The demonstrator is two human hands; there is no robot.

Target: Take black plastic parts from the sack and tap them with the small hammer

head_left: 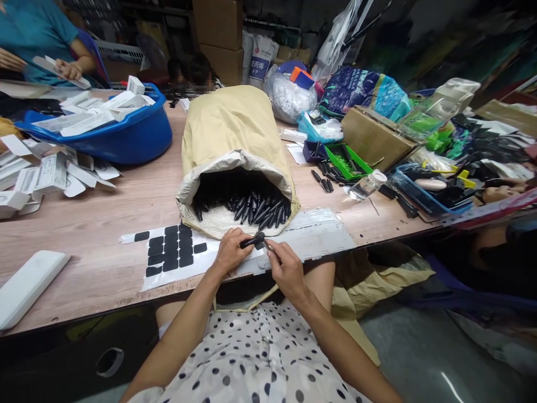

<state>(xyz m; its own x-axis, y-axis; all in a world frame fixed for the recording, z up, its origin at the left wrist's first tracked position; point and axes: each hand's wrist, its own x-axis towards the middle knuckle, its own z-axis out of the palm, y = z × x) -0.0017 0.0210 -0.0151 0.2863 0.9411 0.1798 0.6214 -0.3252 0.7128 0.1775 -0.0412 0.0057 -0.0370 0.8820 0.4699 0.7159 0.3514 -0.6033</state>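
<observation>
My left hand [233,249] is closed on a black part [250,242] with a round end, just in front of the sack's mouth. My right hand [287,267] pinches a thin tool [267,245] whose tip meets that round end. Behind them a tan sack [235,126] lies on its side, its opening facing me, with several glossy black pieces [262,210] inside. Left of my hands, a white sheet [168,277] carries rows of black rounded stickers [171,246]. A clear flat sheet [319,232] lies under and to the right of the hands.
A blue basin [142,137] of white boxes and more boxes [52,173] stand at left, near a white case [29,285]. At right are a green tray [346,159], a clear bottle [367,186] and a blue tray [432,196]. Another person's hands [69,70] show at upper left.
</observation>
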